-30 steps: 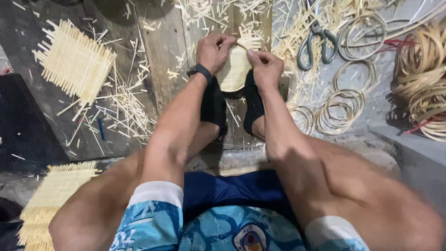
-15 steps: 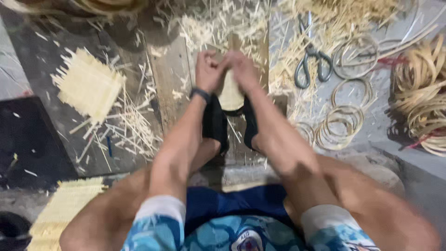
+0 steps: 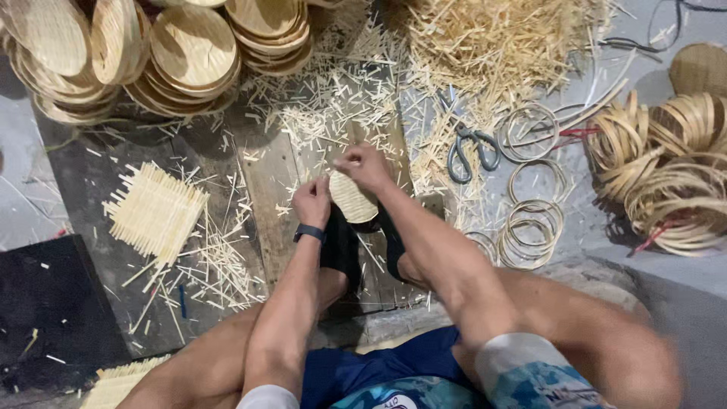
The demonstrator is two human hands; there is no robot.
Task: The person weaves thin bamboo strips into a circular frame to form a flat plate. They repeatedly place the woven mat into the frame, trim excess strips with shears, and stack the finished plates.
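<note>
**Hands on a small woven disc, held between the feet**

Person seated on the floor, knees apart, looking down. Small woven disc (image 3: 353, 198) stands on the wooden board (image 3: 276, 182) straight ahead, pinned between two feet in black socks (image 3: 341, 246).

Left hand (image 3: 312, 203): fingers curled shut against the disc's left edge, touching it. Dark wristband (image 3: 309, 232) on that wrist.

Right hand (image 3: 363, 165): raised just above the disc's top rim, thumb and fingertips pinched together. What is pinched is too thin to tell; likely a sliver, but cannot confirm.

Around the work:
- Scissors (image 3: 469, 151) with grey handles lie on the floor to the right of the hands, near but apart.
- Loose rings (image 3: 530, 220) of thin strip lie further right, several overlapping.
- Coils of strip (image 3: 666, 174) are heaped at far right.
- Square woven mat (image 3: 155, 212) with ragged ends lies to the left, well apart from the hands.
- Stacks of finished round trays (image 3: 189, 60) sit at top left.
- Big pile of offcuts (image 3: 500, 45) at top, with splinters scattered across the board.
</note>
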